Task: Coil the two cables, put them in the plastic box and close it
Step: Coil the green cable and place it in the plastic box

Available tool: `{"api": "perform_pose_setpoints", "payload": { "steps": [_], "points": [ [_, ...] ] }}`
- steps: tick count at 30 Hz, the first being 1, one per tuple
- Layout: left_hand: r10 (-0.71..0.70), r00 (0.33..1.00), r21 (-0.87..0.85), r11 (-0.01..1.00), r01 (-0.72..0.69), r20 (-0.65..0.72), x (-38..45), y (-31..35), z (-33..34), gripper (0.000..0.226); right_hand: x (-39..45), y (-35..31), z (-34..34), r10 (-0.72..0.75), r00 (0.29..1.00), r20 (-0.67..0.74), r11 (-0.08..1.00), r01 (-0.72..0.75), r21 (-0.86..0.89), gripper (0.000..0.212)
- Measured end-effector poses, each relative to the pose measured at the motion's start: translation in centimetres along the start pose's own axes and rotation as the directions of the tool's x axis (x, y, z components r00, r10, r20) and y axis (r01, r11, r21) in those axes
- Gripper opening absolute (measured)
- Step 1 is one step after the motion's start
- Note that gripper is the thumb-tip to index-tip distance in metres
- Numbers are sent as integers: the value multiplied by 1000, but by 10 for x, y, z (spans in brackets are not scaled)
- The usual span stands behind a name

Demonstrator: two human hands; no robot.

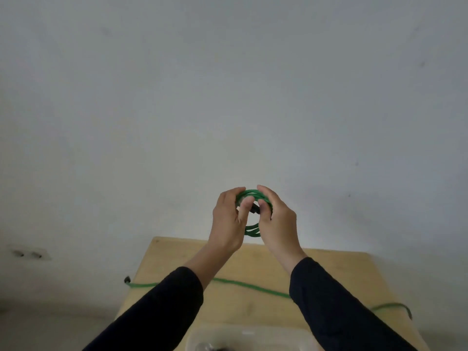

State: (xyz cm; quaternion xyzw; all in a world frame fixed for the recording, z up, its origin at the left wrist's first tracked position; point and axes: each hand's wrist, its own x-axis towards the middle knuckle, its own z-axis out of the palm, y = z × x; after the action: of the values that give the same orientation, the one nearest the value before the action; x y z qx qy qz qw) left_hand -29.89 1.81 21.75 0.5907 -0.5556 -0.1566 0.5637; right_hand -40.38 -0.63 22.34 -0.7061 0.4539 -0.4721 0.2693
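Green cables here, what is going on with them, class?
A person holds a coiled green cable up in front of the wall, the left hand and right hand both gripping it. A second green cable lies uncoiled across the wooden table. The plastic box sits at the near edge, partly out of view.
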Motion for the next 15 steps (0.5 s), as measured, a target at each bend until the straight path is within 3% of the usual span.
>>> {"api": "perform_pose_setpoints", "payload": {
  "steps": [6, 15],
  "points": [
    [-130, 988, 116, 986, 119, 88, -50, -34, 8, 35, -60, 25, 6, 226, 973, 54, 974, -225, -16, 33],
    [-250, 926, 161, 964, 211, 283, -174, -61, 30, 40, -170, 77, -24, 388, 909, 153, 921, -377, -96, 31]
  ]
}}
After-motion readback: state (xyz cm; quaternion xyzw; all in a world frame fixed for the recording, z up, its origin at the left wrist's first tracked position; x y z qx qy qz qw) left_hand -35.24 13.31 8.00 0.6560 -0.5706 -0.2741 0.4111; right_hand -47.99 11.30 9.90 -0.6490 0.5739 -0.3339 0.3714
